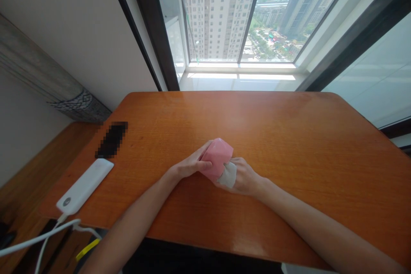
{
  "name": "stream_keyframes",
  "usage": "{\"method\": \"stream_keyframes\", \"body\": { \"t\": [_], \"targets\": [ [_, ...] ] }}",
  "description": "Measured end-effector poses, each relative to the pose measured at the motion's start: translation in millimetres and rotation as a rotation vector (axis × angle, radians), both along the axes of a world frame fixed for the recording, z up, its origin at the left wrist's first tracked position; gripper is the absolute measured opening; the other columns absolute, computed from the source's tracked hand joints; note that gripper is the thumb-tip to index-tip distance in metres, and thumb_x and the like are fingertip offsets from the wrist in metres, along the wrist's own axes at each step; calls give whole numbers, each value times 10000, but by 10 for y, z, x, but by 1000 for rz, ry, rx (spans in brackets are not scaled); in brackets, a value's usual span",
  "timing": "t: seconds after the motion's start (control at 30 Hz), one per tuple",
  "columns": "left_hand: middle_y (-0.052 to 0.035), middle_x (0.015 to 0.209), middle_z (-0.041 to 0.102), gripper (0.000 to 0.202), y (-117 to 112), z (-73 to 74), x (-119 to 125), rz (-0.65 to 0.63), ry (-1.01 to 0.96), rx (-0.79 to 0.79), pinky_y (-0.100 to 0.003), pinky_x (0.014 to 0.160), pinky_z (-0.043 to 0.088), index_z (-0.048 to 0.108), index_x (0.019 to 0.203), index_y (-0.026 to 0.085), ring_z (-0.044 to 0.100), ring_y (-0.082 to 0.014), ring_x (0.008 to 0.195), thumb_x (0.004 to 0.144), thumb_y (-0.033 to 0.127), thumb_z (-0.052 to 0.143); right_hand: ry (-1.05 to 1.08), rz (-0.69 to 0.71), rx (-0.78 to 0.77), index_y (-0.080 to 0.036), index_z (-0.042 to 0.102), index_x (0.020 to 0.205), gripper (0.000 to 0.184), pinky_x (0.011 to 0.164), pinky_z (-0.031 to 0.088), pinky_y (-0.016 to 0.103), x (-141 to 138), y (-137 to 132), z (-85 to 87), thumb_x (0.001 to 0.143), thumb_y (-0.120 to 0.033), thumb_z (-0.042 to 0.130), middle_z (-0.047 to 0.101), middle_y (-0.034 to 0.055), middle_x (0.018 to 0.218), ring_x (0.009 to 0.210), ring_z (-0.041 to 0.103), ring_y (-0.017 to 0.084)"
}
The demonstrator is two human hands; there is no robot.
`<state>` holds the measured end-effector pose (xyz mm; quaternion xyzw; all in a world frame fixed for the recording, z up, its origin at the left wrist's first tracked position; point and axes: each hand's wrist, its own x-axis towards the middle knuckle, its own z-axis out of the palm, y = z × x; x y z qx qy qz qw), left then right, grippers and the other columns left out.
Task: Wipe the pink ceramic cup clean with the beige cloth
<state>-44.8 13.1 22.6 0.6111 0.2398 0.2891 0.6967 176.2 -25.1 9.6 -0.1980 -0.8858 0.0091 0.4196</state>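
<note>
A small pink angular object, smooth and slightly shiny, is held a little above the table near its front edge. My left hand grips its left side, the thumb lying across its near face. At its lower right is a crumpled whitish piece that looks like cloth or tissue. My right hand is closed around that whitish piece, against the pink object. Most of the right fingers are hidden, and whether the two pieces are joined I cannot tell.
The brown wooden table reaches to a window sill. On its left side lie a white power bank with a white cable, and a dark pixelated rectangle. A grey curtain hangs at left.
</note>
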Motion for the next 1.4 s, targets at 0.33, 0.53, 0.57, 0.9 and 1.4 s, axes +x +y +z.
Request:
{"method": "stream_keyframes", "body": {
  "t": [0.33, 0.53, 0.57, 0.9, 1.4],
  "targets": [
    [-184, 1628, 546, 1134, -8, -87, -9, -57, -115, -14, -576, 1268, 368, 446, 1653, 245, 478, -451, 1528, 781, 934, 672, 343, -96, -591, -253, 640, 701, 295, 500, 449, 281, -174, -195, 111, 800, -390, 882, 619, -28, 601, 516, 528, 135],
    [-182, 1648, 518, 1142, 6, -121, -24, 28, -95, -1, -547, 1294, 332, 476, 1631, 227, 438, -448, 1552, 757, 921, 715, 686, -91, -1264, -225, 603, 728, 437, 424, 387, 238, -211, -185, 265, 733, -504, 939, 556, -45, 577, 496, 453, 110],
    [-183, 1670, 488, 1162, 5, -105, -19, 34, -92, 10, -546, 1301, 320, 455, 1642, 226, 415, -452, 1565, 749, 918, 726, 737, -64, -1334, -223, 595, 720, 457, 412, 355, 229, -207, -160, 292, 727, -513, 947, 535, -53, 555, 479, 429, 100],
    [-184, 1590, 535, 1222, 24, -106, 54, -7, -176, -104, -458, 1152, 461, 432, 1621, 261, 543, -420, 1449, 621, 713, 970, 1140, 90, -1738, -214, 731, 835, 405, 505, 562, 234, -196, -38, 446, 766, -567, 917, 730, -1, 692, 564, 649, 145],
    [-103, 1449, 572, 1083, 36, -124, 82, -5, -192, -23, -432, 1104, 460, 464, 1524, 337, 585, -330, 1310, 611, 412, 1042, 1395, 125, -1896, -187, 762, 864, 356, 503, 574, 193, -219, -37, 333, 756, -445, 981, 762, -22, 703, 558, 672, 117]
  ]
}}
